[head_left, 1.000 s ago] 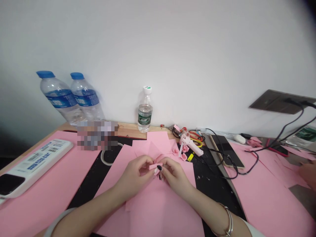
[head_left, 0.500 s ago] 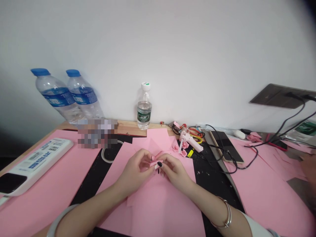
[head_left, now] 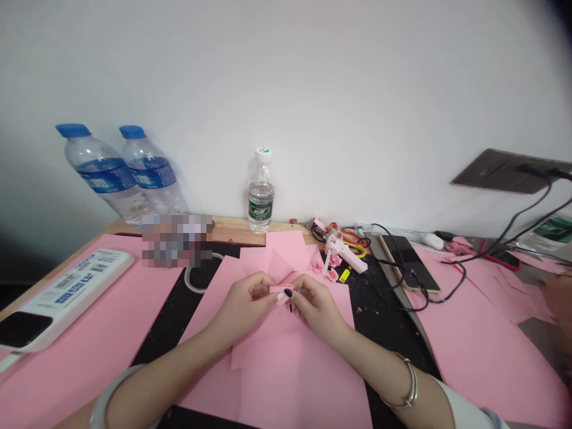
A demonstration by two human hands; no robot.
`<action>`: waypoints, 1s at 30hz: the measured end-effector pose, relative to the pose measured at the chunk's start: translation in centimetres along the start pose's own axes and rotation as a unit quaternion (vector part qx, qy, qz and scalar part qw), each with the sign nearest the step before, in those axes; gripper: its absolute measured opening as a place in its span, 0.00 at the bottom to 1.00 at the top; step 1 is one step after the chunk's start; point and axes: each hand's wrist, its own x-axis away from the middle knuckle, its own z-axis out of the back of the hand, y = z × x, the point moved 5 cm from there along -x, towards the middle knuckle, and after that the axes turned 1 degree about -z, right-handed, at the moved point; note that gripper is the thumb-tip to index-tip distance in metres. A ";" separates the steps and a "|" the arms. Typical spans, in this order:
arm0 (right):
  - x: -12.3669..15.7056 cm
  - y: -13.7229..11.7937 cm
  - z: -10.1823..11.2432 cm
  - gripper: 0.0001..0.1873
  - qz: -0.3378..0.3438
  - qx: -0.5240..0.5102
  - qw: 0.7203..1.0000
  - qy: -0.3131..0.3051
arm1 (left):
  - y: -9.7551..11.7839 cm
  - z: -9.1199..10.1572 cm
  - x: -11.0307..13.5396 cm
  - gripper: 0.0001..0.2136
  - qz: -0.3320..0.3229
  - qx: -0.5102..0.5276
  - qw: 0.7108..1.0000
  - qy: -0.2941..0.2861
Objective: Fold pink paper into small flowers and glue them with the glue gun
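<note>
Between my two hands is a small folded piece of pink paper (head_left: 281, 289). My left hand (head_left: 250, 301) pinches its left side, thumb and fingers closed. The right side is pinched by my right hand (head_left: 315, 307), whose dark-nailed thumb presses the front of the fold. My fingers cover part of the paper. Beneath both hands lie large pink paper sheets (head_left: 304, 375). Just beyond my right hand are several small pink paper roses (head_left: 333, 274), beside a pink glue gun (head_left: 347, 255).
Toward the wall stand a small water bottle (head_left: 261, 205) and two large bottles (head_left: 149, 173). A white device (head_left: 84, 292) lies on pink paper at left. Right of the black mat (head_left: 379, 322) are a phone (head_left: 410, 262) and tangled black cables (head_left: 413, 286).
The folded paper has been turned and now shows as a flat, level strip between my fingers. Both hands stay in nearly the same place.
</note>
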 end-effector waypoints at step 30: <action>0.3 -0.7 -0.8 0.18 0.088 0.141 0.980 -0.107 | -1.0 -1.4 0.5 0.07 0.082 0.045 0.990 -0.107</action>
